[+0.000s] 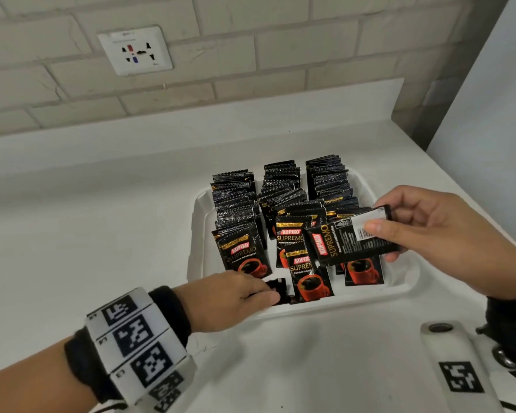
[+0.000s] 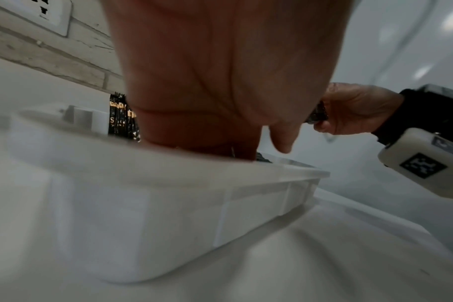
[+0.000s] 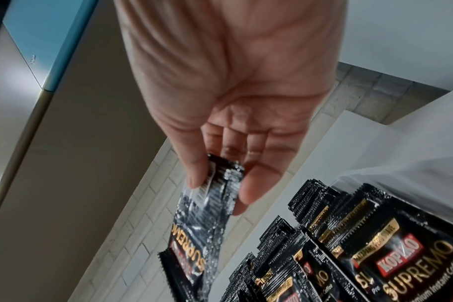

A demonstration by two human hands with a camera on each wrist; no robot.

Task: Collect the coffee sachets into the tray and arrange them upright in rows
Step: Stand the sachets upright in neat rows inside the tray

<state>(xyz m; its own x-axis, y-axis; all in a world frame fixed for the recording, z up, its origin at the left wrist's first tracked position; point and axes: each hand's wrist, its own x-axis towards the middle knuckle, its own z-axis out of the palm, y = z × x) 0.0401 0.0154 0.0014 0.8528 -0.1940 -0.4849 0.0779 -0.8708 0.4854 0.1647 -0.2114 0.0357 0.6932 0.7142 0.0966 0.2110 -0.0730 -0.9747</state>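
Observation:
A white tray [image 1: 197, 234] on the counter holds black Kopiko coffee sachets standing upright in three rows: left [image 1: 236, 204], middle [image 1: 280, 186] and right [image 1: 328, 180]. The front sachets lean back and show red cups. My right hand [image 1: 379, 236] pinches one sachet [image 1: 337, 242] by its end and holds it sideways above the front of the right row; the same sachet [image 3: 207, 220] hangs from my thumb and fingers in the right wrist view. My left hand [image 1: 262, 290] reaches over the tray's near rim [image 2: 168, 204], fingers curled on a sachet [image 1: 280, 289] lying flat in the near left corner.
The tray sits on a white counter [image 1: 102, 219] against a pale brick wall with a socket plate [image 1: 136, 50]. A grey-white panel [image 1: 489, 114] closes off the right side. Bare counter lies left of and in front of the tray.

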